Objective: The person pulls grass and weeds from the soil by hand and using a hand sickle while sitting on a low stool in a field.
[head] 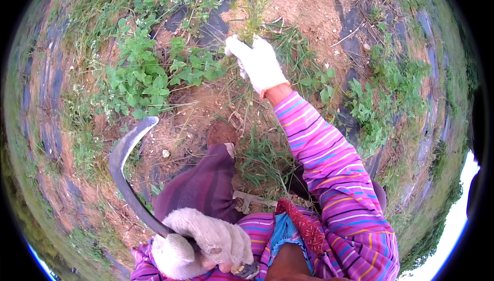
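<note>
My left hand (220,234), in a worn knitted glove, is shut around the handle of a sickle (125,180). The dark curved blade reaches up and away from me on the left, its tip over the soil and green plants. Stretched out ahead, my right hand (260,65) wears a white knitted glove and grips a bunch of grassy weeds (251,14) whose tops point away from me. Below this hand, grass blades touch the ground. The lower ends of the bunch are hidden behind the glove.
Broad-leaved plants (141,68) grow left of my right hand, with more leafy plants (372,103) at the right. Black plastic mulch (214,28) lies in strips over reddish soil (301,1). Near my shoe (222,133) stands a grass clump (264,161). A dry twig (347,36) lies at upper right.
</note>
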A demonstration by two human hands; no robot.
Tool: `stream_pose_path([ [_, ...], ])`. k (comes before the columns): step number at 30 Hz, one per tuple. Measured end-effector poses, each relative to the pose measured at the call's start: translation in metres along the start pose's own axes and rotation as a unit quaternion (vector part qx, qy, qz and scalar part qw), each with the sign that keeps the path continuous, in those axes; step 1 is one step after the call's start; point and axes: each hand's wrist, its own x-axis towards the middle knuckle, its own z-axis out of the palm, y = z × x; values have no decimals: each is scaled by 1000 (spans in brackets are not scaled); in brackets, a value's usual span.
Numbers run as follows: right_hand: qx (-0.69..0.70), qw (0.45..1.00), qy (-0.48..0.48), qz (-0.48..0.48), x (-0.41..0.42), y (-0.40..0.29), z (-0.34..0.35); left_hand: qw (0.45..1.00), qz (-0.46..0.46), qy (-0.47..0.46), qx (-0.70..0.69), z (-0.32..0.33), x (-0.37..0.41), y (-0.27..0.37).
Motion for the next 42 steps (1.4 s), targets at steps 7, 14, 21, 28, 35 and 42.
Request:
stream_pose_path([
  [7, -360, 873, 57, -326, 115, 20, 49, 999, 32, -3, -31, -15, -5, 8],
  [14, -555, 829, -38, -55, 147, 64, 42, 998, 44, 7, -41, -24, -4, 17],
  [21, -536, 837, -74, -87, 128, 73, 62, 998, 43, -13, -34, -23, -13, 22],
  [28, -510, 846, 14, -153, 133, 92, 54, 998, 39, -26, -37, -29, -13, 20],
  [35, -479, 876, -51, 15, 158, 106, 58, 998, 55, 28, -26, -23, -15, 23],
  [42, -388, 920, 13, -58, 144, 116, 68, 998, 50, 12, -28, -28, -14, 26],
])
